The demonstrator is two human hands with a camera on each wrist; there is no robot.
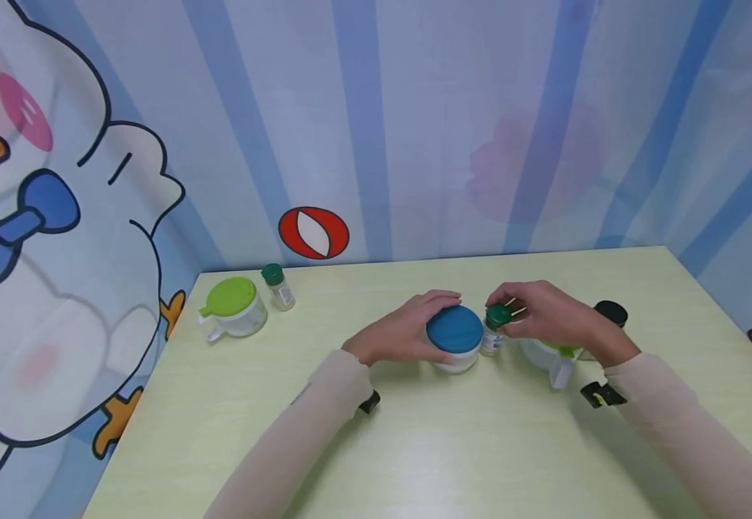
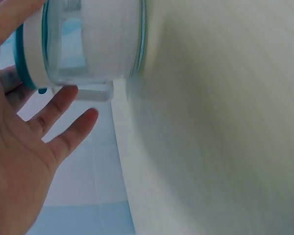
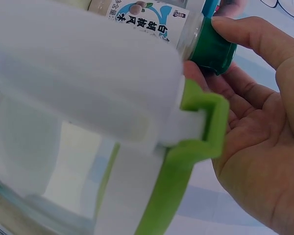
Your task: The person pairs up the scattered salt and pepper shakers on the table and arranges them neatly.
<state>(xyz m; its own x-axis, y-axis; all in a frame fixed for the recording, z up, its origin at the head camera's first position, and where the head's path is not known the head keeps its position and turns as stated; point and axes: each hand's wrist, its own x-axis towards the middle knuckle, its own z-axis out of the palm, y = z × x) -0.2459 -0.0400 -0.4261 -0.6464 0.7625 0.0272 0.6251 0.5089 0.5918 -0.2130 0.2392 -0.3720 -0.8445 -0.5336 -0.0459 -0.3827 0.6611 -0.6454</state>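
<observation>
A seasoning jar with a blue lid [image 1: 455, 329] stands upright around the middle of the table, its clear body [image 2: 103, 39] holding white contents. My left hand [image 1: 404, 331] grips it from the left side, thumb in front and fingers behind. Just right of the jar is a spice bottle [image 1: 492, 340] with a green cap; its label [image 3: 152, 19] faces the right wrist camera. My right hand [image 1: 547, 311] pinches that cap between thumb and fingers. Partly hidden under the right hand is a green-lidded seasoning jar [image 1: 540, 355], whose white handle [image 3: 88, 68] fills much of the right wrist view.
At the far left stand another green-lidded jar [image 1: 231, 306] and a second green-capped spice bottle [image 1: 278, 288]. A black-lidded container [image 1: 611, 313] is behind the right wrist. The pale table [image 1: 414, 447] ends at a striped cartoon backdrop [image 1: 414, 144].
</observation>
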